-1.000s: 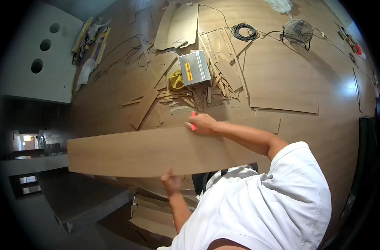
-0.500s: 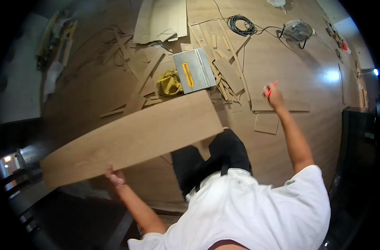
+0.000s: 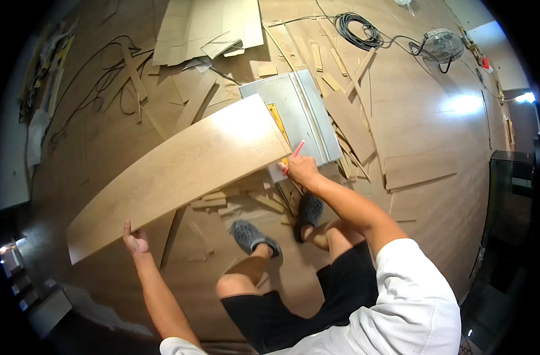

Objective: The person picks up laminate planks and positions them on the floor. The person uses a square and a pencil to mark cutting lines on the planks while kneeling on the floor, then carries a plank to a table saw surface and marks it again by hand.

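Observation:
A long wooden plank (image 3: 181,160) slants across the front of me, its left end lower and its right end overlapping the table saw (image 3: 305,112) in the view. My left hand (image 3: 135,241) grips the plank's near edge close to the left end, with part of the fingers hidden beneath it. At the right end, my right hand (image 3: 302,170) is closed around a slim red pen (image 3: 299,148) and sits at the plank's corner. Whether the plank rests on the saw's grey metal top, with its yellow insert, I cannot tell.
Wood offcuts (image 3: 347,118) lie around the saw, and a large pale sheet (image 3: 211,26) is behind it. A coiled black cable (image 3: 357,31) and a floor fan (image 3: 443,46) stand at the far right. A flat board (image 3: 421,170) lies right of my arm.
My right hand has come left and inward with the red pen to the plank's right end. The plank is tilted more steeply, and my left hand has shifted left along it.

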Available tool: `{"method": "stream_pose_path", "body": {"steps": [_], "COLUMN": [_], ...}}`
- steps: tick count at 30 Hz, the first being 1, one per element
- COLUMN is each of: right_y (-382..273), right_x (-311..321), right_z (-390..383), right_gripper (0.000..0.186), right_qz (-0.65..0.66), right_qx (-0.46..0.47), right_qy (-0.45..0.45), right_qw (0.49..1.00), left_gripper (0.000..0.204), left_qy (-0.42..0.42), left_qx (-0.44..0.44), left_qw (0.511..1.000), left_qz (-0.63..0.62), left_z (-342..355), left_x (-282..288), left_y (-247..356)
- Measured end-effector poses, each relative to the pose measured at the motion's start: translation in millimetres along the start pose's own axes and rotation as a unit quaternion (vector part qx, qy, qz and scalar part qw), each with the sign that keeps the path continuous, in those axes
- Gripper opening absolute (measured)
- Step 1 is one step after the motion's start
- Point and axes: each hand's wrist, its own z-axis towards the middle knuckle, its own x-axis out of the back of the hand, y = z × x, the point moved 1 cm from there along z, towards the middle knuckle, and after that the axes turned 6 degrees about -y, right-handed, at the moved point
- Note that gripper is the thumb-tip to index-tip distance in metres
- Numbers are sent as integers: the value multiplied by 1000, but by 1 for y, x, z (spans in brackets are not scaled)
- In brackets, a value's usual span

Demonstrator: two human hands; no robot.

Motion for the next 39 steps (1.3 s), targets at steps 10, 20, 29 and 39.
{"method": "stream_pose_path", "body": {"steps": [10,20,29,39], "right_y": [134,176,120,98], "right_x": [36,114,127,109], "right_z": [0,304,354,361], "right_gripper": [38,27,38,60], "right_qz": [-175,-19,37,110], "right_qx": [-67,113,-91,70], "right_qy": [-83,231,-195,228], "right_qw": [979,966,976,965], "left_gripper": [30,27,30,39], "left_qy": [-48,-116,-155,-185], "left_qx": [15,-5,-30,-31], "left_qw": [997,990,979,972], "left_qz": [-57,-86,-127,-142], "left_z": [190,278,278,285], "left_x": [48,60,67,68], "left_y": [-155,-225,-226,-232]}}
